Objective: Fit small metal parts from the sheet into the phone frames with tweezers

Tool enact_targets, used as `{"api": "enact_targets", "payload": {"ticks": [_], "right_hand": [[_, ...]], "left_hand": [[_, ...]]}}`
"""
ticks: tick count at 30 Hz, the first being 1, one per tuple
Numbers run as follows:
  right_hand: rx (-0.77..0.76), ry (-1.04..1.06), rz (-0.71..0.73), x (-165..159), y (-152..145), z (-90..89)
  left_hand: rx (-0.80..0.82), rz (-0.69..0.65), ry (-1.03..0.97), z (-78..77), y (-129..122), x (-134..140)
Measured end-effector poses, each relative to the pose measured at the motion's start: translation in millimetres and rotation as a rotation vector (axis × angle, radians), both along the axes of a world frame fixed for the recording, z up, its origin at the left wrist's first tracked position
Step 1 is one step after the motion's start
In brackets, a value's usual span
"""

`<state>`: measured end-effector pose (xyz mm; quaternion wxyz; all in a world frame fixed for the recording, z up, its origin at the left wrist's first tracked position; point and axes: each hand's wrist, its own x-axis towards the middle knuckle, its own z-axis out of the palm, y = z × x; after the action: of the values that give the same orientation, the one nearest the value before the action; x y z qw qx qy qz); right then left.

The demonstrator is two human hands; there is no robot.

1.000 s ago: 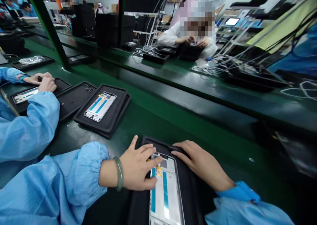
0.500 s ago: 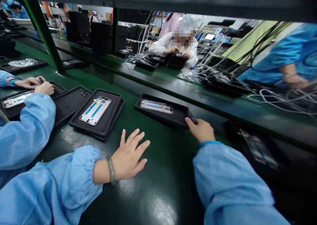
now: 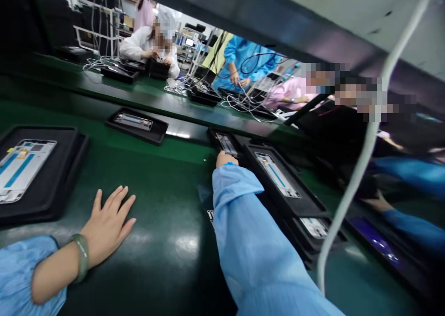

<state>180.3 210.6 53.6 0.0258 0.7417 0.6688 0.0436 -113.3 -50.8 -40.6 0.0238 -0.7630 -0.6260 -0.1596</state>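
My left hand (image 3: 107, 223), wearing a green bangle, rests palm down on the green tabletop, fingers spread, holding nothing. To its left lies a stack of black trays (image 3: 66, 200) carrying a silver phone frame (image 3: 26, 170) with blue strips. My right hand (image 3: 227, 158) reaches forward, its fingers curled at the near end of a small black tray (image 3: 212, 137); the fingertips are hidden. In that tray sits another phone frame (image 3: 225, 143). Farther left, a black tray (image 3: 158, 133) with a phone frame (image 3: 134, 121) stands untouched near the rear ledge.
Right of my right arm are stacked black trays (image 3: 309, 205) with a phone frame (image 3: 278, 174). A thick white cable (image 3: 361, 167) hangs at the right. An overhead shelf (image 3: 243, 24) crosses above. Across the bench, people work among tangled white cables (image 3: 243, 103).
My view has swung right. My right hand has let go of the rear tray and moved right to another tray. My left hand remains spread on the table.
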Motion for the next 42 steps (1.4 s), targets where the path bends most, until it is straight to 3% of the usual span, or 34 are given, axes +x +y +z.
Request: {"api": "enact_targets", "payload": {"ticks": [6,11,16,23,26,28,30,32,35,39,42], "right_hand": [[-0.041,-0.032,0.041,-2,10,-1.9],[0.014,-0.031,0.281,-30,-10,15.6],[-0.066,-0.003,0.647,-64,-86,30.0],[-0.398,0.079,1.291,-90,-235,16.3],[-0.55,0.319,1.479,-81,-262,20.3],[-0.533,0.513,1.429,-62,-255,24.7],[-0.407,0.589,1.207,-34,-233,23.0],[-0.224,0.509,0.905,-2,-209,11.8],[-0.252,0.323,0.605,37,-194,-15.7],[-0.295,0.443,0.599,46,-204,-39.9],[-0.148,0.752,0.617,39,-197,-43.8]], "left_hand": [[-0.003,-0.001,0.038,-0.6,-1,-4],[-0.018,0.001,0.009,-0.5,0,-5],[-0.052,0.0,-0.066,0.4,1,-7],[-0.054,0.086,-0.206,5.9,7,-9],[-0.047,0.131,-0.243,9.4,8,-9],[-0.055,0.136,-0.248,11.4,8,-9],[-0.077,0.118,-0.238,12.9,9,-8],[-0.105,0.09,-0.223,14.3,9,-8],[-0.138,0.059,-0.203,17.1,9,-11],[-0.157,0.039,-0.174,21.9,7,-15],[-0.141,0.065,-0.146,28.4,4,-10]]}}
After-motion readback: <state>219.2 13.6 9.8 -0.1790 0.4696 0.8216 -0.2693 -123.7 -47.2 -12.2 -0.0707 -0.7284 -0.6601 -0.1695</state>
